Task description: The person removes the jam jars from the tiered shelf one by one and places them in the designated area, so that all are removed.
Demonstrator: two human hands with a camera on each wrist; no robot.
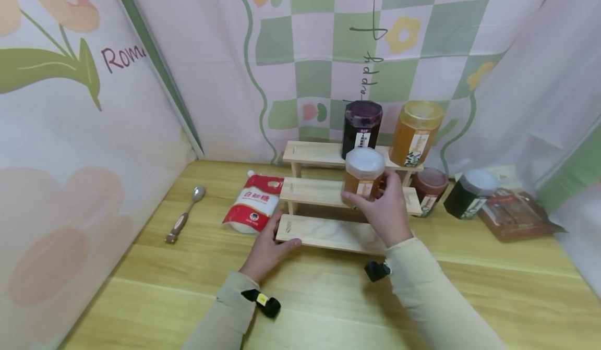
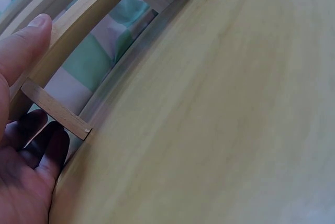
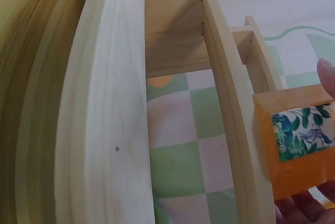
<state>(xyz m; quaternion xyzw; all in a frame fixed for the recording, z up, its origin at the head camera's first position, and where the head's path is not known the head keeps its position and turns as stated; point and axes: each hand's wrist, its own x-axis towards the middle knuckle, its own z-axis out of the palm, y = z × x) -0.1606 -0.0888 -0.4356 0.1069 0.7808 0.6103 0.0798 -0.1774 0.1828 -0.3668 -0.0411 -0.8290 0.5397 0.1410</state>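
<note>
Table (image 1: 319, 298): bore one three-shelf rack (image 1: 312, 152).
Bags: two; brown bag (image 1: 514, 217) right, sugar bag (image 1: 255, 201) left.
Left hand (image 1: 265, 251): gripped the bottom shelf (image 1: 328, 232), left end.
Right hand (image 1: 387, 214): held an orange jar (image 1: 360, 180) at the middle shelf (image 1: 312, 190).
Jars: five, with coloured contents; purple jar (image 1: 360, 131), yellow jar (image 1: 413, 136) stood on top, red jar (image 1: 428, 191), black jar (image 1: 467, 196) right.
Spoon (image 1: 180, 223): one, left.

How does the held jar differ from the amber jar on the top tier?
The held jar has a white lid; the top-tier jar has a yellowish lid. The held jar is in the right grip; the top-tier jar stands unheld. Both look amber and faceted.
</note>
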